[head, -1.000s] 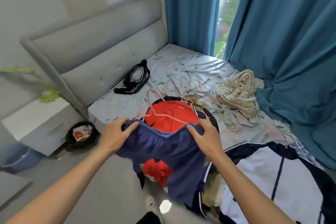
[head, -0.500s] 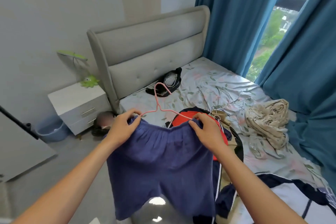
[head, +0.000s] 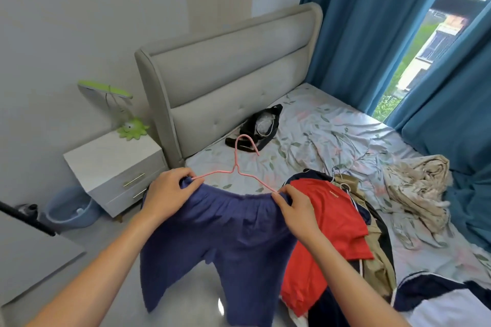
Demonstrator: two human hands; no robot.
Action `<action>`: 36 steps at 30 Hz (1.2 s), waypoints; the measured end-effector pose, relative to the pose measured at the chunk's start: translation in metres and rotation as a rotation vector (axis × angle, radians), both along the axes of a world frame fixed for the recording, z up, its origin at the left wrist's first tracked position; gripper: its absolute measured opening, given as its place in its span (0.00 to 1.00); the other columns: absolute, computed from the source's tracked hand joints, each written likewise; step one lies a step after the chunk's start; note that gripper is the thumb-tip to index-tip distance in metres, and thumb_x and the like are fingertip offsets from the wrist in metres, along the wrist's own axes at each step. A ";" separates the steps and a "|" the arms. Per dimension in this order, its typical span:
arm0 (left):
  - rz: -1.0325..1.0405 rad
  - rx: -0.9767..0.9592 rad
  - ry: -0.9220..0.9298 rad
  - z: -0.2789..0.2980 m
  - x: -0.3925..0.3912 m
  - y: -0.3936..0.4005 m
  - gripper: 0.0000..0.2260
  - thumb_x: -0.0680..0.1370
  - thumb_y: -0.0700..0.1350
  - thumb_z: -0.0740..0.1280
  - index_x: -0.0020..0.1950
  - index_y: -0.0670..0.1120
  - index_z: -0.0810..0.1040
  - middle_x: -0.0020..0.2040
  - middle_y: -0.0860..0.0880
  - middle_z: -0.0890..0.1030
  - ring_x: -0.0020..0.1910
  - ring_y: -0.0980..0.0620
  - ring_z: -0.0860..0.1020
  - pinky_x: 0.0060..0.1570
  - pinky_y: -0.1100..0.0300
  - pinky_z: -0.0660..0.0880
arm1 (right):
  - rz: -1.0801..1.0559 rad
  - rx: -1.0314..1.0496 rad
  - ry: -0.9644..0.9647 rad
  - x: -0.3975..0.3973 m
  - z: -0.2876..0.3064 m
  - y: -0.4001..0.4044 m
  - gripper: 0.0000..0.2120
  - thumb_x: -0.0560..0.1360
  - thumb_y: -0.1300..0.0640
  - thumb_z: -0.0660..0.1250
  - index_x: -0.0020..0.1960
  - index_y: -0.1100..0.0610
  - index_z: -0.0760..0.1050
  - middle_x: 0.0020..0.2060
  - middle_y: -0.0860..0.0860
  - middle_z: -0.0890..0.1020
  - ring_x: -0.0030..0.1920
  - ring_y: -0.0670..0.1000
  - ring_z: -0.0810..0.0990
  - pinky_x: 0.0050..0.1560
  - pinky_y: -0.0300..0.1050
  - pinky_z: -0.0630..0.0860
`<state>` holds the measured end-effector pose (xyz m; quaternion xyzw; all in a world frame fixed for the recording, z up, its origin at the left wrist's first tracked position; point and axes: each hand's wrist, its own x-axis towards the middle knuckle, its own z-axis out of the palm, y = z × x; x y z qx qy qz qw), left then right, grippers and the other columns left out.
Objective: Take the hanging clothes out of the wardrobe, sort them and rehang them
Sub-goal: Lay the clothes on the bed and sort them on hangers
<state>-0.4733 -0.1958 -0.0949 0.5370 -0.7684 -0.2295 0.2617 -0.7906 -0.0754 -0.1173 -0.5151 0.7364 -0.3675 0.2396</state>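
Observation:
A pair of dark blue shorts (head: 220,241) hangs in the air in front of me, its waistband stretched over a pink wire hanger (head: 240,164) whose hook points up. My left hand (head: 167,194) grips the waistband's left end. My right hand (head: 296,207) pinches the right end where the hanger arm meets the cloth. To the right, on the bed's edge, lies a pile of clothes on hangers with a red shirt (head: 334,223) on top, over a khaki garment (head: 377,260) and a dark one.
The bed (head: 332,124) has a floral sheet and grey headboard. On it lie a black bag (head: 261,128), a crumpled beige garment (head: 417,188) and a white and navy jacket (head: 449,305). A white nightstand (head: 111,167) and blue bin (head: 69,209) stand left. Blue curtains (head: 372,21) hang behind.
Both hands lifted the blue shorts up off the pile and spread them out on the pink hanger. The view rose toward the headboard and nightstand.

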 end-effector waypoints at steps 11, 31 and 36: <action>-0.065 -0.056 -0.092 -0.026 -0.044 -0.134 0.06 0.81 0.57 0.69 0.47 0.56 0.79 0.45 0.58 0.81 0.48 0.50 0.77 0.50 0.46 0.76 | -0.097 0.079 -0.107 -0.018 -0.042 -0.103 0.10 0.80 0.50 0.71 0.40 0.48 0.76 0.36 0.42 0.81 0.40 0.43 0.79 0.44 0.45 0.74; -0.426 0.238 -0.281 -0.208 -0.212 -0.421 0.03 0.81 0.53 0.70 0.51 0.55 0.78 0.46 0.57 0.81 0.48 0.50 0.79 0.48 0.51 0.75 | -0.373 0.385 -0.108 -0.121 -0.215 -0.297 0.11 0.81 0.48 0.68 0.42 0.49 0.72 0.36 0.46 0.79 0.40 0.51 0.77 0.42 0.52 0.72; -0.452 0.256 -0.358 -0.302 -0.262 -0.499 0.13 0.80 0.53 0.70 0.47 0.50 0.67 0.38 0.54 0.74 0.38 0.48 0.73 0.38 0.52 0.66 | -0.305 0.497 0.067 -0.146 -0.314 -0.366 0.12 0.84 0.48 0.61 0.44 0.51 0.67 0.42 0.50 0.77 0.45 0.58 0.77 0.40 0.51 0.65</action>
